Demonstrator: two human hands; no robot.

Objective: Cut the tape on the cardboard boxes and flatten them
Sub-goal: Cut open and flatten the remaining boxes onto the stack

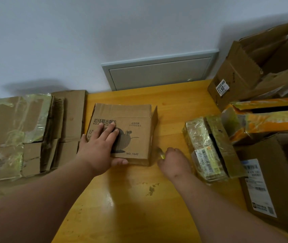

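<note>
Left hand (99, 151) lies spread flat on the box (122, 134) mid-table (174, 106), thumb wrapped at its near edge. Right hand (174, 162), just right of the box, is curled round a small yellowish cutter (161, 153), blurred. Flattened cardboard (26, 134) lies left of the box; a taped box (208, 149) sits to its right.

A glossy yellow wooden table (174, 102) stands against a pale wall (104, 32) with a grey-framed panel (159, 72).
</note>
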